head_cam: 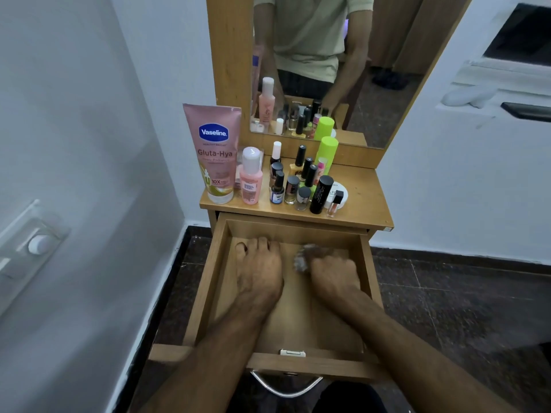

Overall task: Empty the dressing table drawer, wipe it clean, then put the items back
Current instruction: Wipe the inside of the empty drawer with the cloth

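The drawer [214, 281] stands pulled out in the lower middle of the frame, and both my arms reach down into it. My left hand [258, 265] lies flat on the drawer floor toward its far left corner, palm down, fingers stretched forward and relaxed, holding nothing. My right hand [334, 271] sits just to the right of it, nearer the drawer's right wall, fingers curled around a crumpled pale cloth [302, 259] that bulges out on the left side of my knuckles and presses against the floor; both are blurred, so I cannot make out the cloth's pattern. No other thing shows on the drawer floor. A curved metal handle [286, 389] hangs from the drawer front at the bottom of the frame.

Above the drawer, in the middle of the frame, the tabletop [363, 201] carries the items. At its left edge stands a tall pink Vaseline tube [216, 153], cap down. Just right of it is a small pink bottle [251, 175] with a white cap. Further right is a tight cluster of nail polish bottles [290, 181], a black cylinder [321, 193] at the front, and a lime green capped bottle [326, 152] at the back. Behind them the mirror [387, 84] fills the upper middle of the frame and reflects my torso and the bottles.
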The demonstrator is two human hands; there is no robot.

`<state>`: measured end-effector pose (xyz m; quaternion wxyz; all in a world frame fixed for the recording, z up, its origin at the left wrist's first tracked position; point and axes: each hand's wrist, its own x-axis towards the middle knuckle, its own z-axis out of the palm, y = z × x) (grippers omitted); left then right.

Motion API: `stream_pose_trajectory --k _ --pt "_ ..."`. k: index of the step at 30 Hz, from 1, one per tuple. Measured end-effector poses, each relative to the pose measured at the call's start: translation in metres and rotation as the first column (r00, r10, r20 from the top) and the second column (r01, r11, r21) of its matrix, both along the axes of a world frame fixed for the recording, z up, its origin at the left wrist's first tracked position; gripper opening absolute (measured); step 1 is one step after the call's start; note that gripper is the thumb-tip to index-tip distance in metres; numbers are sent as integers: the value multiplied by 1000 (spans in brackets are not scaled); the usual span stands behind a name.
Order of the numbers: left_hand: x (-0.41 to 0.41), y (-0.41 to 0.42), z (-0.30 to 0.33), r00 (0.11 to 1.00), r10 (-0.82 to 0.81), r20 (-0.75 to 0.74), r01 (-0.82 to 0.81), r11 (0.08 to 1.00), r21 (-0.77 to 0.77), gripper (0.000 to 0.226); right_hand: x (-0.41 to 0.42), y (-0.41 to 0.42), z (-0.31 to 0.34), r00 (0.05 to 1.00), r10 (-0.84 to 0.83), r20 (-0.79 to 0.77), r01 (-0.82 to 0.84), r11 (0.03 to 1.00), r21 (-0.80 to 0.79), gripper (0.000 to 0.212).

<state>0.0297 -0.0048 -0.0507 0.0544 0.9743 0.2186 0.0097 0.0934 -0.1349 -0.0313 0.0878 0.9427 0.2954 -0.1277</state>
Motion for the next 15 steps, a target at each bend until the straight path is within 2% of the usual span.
stream_pose_trajectory --k 2,6,10,12,15 --pt "-1 2 0 1000 16 16 -15 1000 -7 49 2 -1 -7 998 57 -10 -56 998 19 30" --pt "-4 9 4 999 43 32 -42 999 -23 56 16 -9 -3 998 -55 -24 57 993 103 28" --pt "-4 15 23 992 83 94 -81 996 -23 64 12 -10 -2 994 -83 -65 92 985 144 31" --pt "-8 23 32 980 120 157 -123 992 10 62 12 -11 -2 993 -94 -70 103 983 151 30" --pt "-24 47 39 950 223 221 -221 975 -35 55 7 -11 -2 994 -85 -75 97 981 166 29"
